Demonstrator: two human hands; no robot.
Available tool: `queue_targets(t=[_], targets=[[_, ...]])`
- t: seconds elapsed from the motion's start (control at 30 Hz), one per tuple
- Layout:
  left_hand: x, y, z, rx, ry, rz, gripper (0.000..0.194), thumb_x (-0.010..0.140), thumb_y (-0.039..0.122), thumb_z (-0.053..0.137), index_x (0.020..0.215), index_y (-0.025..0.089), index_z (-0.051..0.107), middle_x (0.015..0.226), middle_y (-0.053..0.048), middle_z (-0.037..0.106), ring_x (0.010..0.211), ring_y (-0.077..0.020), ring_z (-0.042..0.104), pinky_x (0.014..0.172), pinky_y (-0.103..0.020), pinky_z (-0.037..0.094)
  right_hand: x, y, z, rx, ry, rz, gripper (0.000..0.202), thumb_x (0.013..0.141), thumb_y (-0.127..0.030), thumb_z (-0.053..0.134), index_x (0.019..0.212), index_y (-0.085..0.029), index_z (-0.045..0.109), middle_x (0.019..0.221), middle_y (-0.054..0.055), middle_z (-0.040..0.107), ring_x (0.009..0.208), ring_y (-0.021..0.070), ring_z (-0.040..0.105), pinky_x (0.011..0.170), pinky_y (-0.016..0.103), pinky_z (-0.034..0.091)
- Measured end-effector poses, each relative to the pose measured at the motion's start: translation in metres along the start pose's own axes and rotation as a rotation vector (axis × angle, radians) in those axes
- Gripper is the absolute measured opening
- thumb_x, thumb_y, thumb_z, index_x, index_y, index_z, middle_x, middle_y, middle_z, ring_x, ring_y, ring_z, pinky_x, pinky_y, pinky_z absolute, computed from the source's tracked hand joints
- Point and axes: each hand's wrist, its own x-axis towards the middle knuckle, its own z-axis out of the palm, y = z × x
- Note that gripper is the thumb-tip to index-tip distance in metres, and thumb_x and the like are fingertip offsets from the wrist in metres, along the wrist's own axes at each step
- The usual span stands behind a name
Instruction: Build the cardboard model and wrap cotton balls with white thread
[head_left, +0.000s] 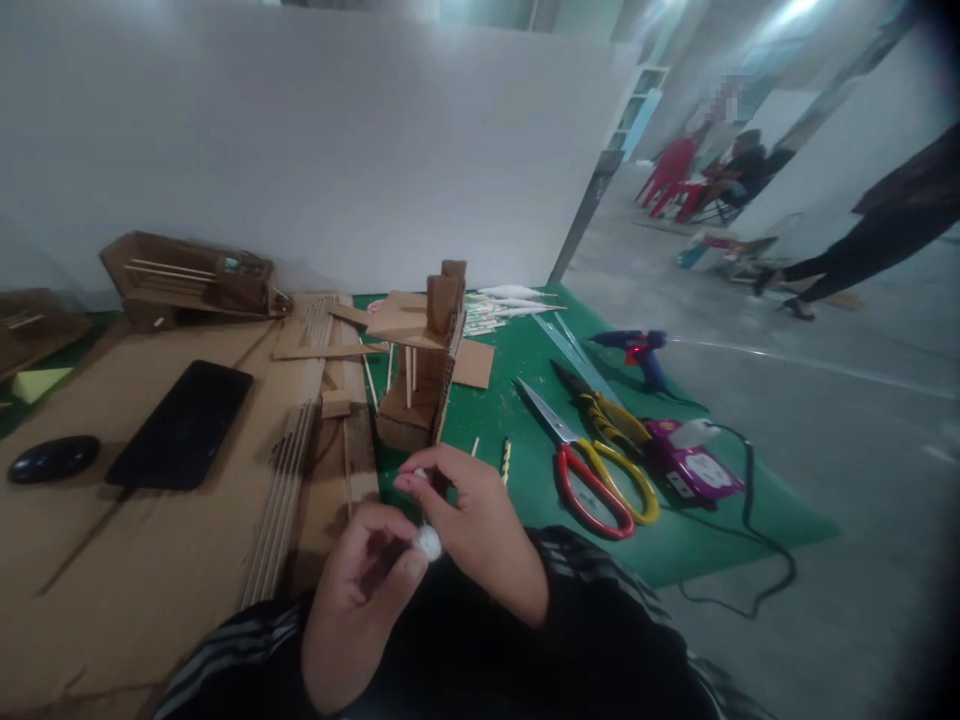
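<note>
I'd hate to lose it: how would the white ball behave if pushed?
The white ball, small beside the left hand holding it, is probably light. Being rounded, it would likely roll. The thin strand seemingly running to the right hand might restrain it.

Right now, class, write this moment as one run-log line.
left hand: holds white ball; right hand: pinches small white bit; cardboard model: beyond hands; scissors: on green surface

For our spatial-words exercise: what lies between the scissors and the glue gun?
In the head view, black-and-yellow pliers or snips and clear strips lie between them.
</note>
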Motion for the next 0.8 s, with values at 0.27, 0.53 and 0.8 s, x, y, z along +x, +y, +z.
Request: queue_targets(t=[0.27,0.53,0.8], targets=[[0.008,-0.002,-0.005,0.232,0.018,-0.085,0.025,0.084,0.038,0.067,0.096,0.019,0.078,0.078,-0.004,0.078,0.076,-0.018,0.071,0.077,-0.026,0.056,-0.003,0.003,0.0,-0.052,0.065,0.071,0.005,0.089,-0.02,0.063,0.088,-0.019,0.068,0.079,0.0,0.07,0.069,0.013,0.061,0.065,0.022,0.045],[0.006,0.003,0.002,0.11,0.022,-0.13,0.024,0.078,0.03,0.074,0.098,0.017,0.073,0.091,-0.007,0.079,0.085,-0.0203,0.073,0.078,-0.027,0.057,-0.007,0.001,0.002,-0.131,0.109,0.024,0.008,0.091,-0.023,0.059,0.091,-0.019,0.066,0.084,0.005,0.07,0.075,0.0173,0.062,0.069,0.027,0.046],[-0.004,0.006,0.007,0.032,0.084,0.024,0.015,0.082,0.032,0.07,0.088,0.02,0.062,0.08,-0.002,0.073,0.076,-0.0156,0.069,0.07,-0.021,0.052,-0.009,0.001,0.005,0.104,0.013,0.112,0.01,0.092,-0.024,0.057,0.086,-0.019,0.064,0.077,-0.001,0.065,0.069,0.0126,0.059,0.064,0.022,0.044]])
